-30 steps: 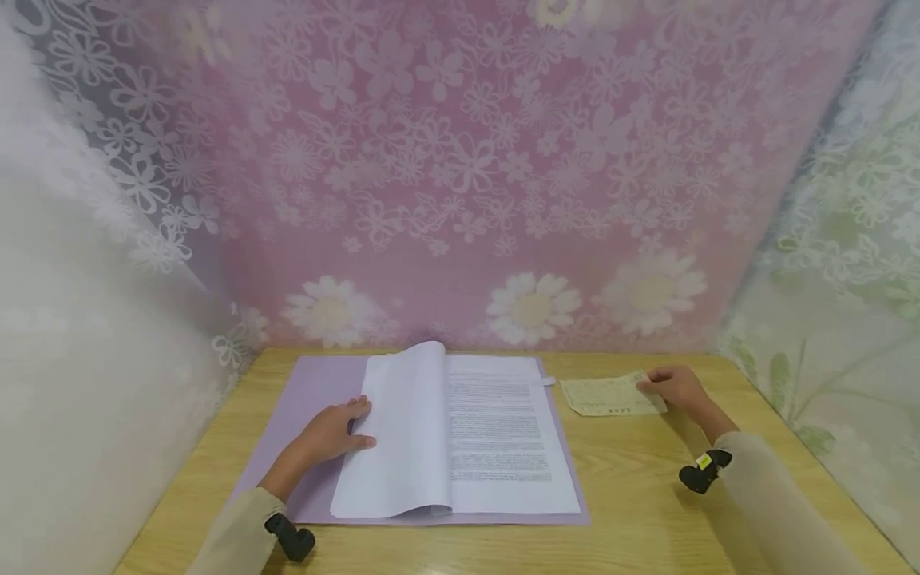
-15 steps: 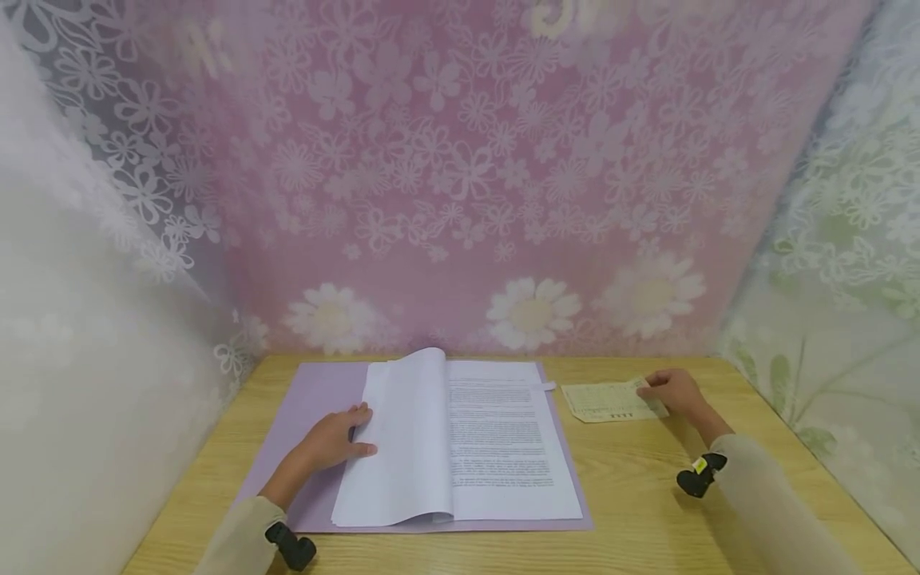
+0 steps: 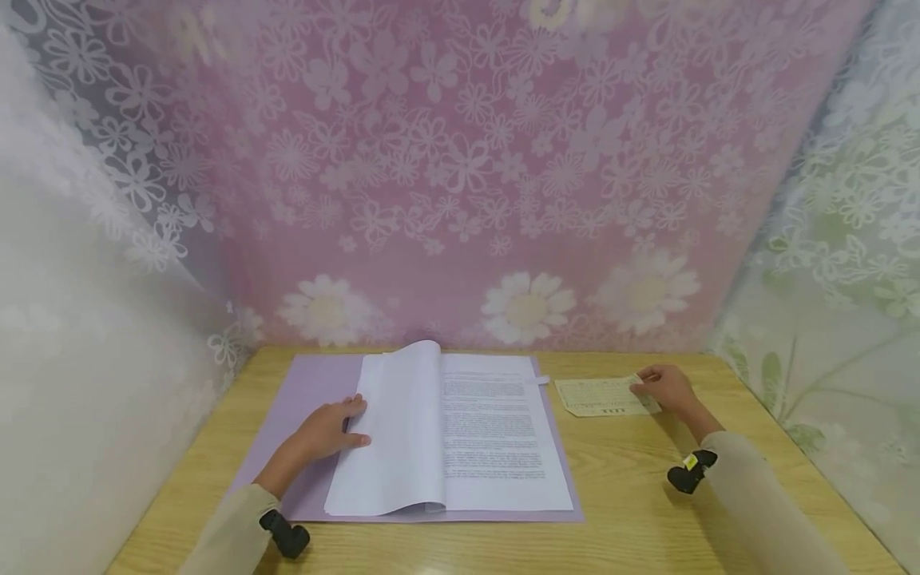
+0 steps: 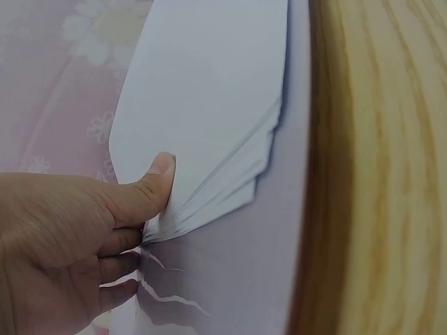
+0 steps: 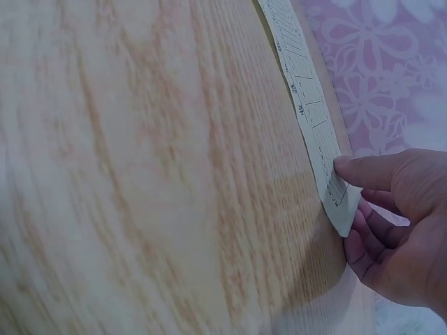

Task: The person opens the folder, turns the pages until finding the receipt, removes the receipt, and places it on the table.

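A lilac folder (image 3: 316, 379) lies spread on the table with a stack of printed sheets (image 3: 492, 447) on its right side. Several white pages (image 3: 391, 455) are folded over to the left, their blank side up and bulging along the fold. My left hand (image 3: 323, 433) holds the left edge of these pages, the thumb on top and the fingers at the edge; in the left wrist view the page corners (image 4: 237, 181) fan out. Over at the right, my right hand (image 3: 668, 389) pinches the right end of a pale yellow printed slip (image 3: 592, 397), thumb above and fingers below.
A small white tab (image 3: 541, 380) sticks out past the printed sheets' right edge, near the slip. The wood-grain table (image 3: 625, 495) ends at a pink floral backdrop (image 3: 460, 200). Pale floral cloth (image 3: 848, 303) hangs at the right side.
Both hands keep their hold on the pages and the slip, with hardly any movement. The head view has shifted slightly.
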### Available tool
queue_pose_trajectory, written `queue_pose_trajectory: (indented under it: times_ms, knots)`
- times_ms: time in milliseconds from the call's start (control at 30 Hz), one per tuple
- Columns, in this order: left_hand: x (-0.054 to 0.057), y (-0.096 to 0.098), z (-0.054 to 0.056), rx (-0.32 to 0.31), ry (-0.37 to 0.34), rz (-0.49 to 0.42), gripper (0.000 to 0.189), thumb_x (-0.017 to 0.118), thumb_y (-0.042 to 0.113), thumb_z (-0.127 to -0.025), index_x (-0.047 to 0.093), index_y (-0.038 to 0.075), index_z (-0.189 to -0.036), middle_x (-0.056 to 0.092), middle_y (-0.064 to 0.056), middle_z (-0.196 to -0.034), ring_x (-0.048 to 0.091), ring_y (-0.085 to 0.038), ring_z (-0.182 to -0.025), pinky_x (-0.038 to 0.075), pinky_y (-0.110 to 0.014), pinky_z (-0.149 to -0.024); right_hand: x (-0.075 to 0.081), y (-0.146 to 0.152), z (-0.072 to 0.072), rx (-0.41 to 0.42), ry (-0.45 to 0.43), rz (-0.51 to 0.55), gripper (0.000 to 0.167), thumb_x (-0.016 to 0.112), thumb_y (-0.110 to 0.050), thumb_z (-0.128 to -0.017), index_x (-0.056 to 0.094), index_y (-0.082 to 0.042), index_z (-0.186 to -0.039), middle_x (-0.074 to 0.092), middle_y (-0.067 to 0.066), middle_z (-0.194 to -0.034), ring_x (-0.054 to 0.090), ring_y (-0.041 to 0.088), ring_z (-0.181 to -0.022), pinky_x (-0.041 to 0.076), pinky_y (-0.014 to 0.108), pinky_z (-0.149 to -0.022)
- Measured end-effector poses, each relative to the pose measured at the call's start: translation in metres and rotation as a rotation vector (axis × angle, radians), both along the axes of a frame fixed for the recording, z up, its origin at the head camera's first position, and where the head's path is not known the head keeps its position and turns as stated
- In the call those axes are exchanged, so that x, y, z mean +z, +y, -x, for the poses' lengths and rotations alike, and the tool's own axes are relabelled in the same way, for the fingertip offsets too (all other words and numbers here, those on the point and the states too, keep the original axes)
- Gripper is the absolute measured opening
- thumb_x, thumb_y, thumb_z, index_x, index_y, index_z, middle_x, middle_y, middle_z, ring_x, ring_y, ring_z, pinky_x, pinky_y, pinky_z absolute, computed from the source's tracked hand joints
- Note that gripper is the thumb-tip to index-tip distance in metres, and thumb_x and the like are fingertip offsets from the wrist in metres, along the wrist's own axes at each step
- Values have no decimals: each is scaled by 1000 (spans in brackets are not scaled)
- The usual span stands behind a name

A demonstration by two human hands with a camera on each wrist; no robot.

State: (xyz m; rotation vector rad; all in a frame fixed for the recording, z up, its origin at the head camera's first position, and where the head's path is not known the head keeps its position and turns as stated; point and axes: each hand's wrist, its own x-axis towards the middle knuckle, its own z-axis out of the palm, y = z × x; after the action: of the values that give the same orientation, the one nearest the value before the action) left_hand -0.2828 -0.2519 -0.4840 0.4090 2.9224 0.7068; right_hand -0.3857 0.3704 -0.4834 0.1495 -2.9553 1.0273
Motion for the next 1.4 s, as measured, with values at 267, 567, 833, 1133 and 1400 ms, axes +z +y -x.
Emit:
queue_pose_trajectory:
  times_ms: [267,567,833,1133,1400]
  knots:
    - [2,-1,-3,4,-17,-1,77,80,34,-87,50,-6,-146,42,-25,-156,37,-46,-147,34,-59,-118,1,-6,-2,-5,-5,5,43,71,-19,-97,62,14,-121,61,39,-123,61,51,-108,58,50,-78]
    - [3,-1,-4,6,-25,9,78,79,36,-88,49,-4,-147,41,-23,-157,37,-44,-148,34,-58,-118,-1,-5,-4,-4,-12,30,42,70,-18,-97,62,14,-122,60,39,-123,61,50,-107,58,47,-75]
    - [3,0,-1,7,-17,11,78,79,35,-88,49,-5,-147,42,-23,-157,38,-45,-147,35,-59,-118,2,-5,-5,1,-9,38,41,70,-18,-97,62,14,-121,60,39,-124,60,50,-108,58,49,-78]
    - [5,1,1,-13,-25,6,79,80,37,-87,49,-6,-147,42,-25,-156,37,-46,-147,34,-59,-118,4,0,-4,6,-8,34,43,65,-20,-101,60,14,-126,57,39,-130,57,52,-114,57,52,-82]
    - [9,1,5,-1,-48,-2,80,83,36,-84,52,-5,-145,46,-26,-154,40,-47,-145,35,-59,-118,6,1,1,-14,-63,45,45,59,-23,-104,57,14,-130,54,41,-132,61,50,-110,58,48,-79]
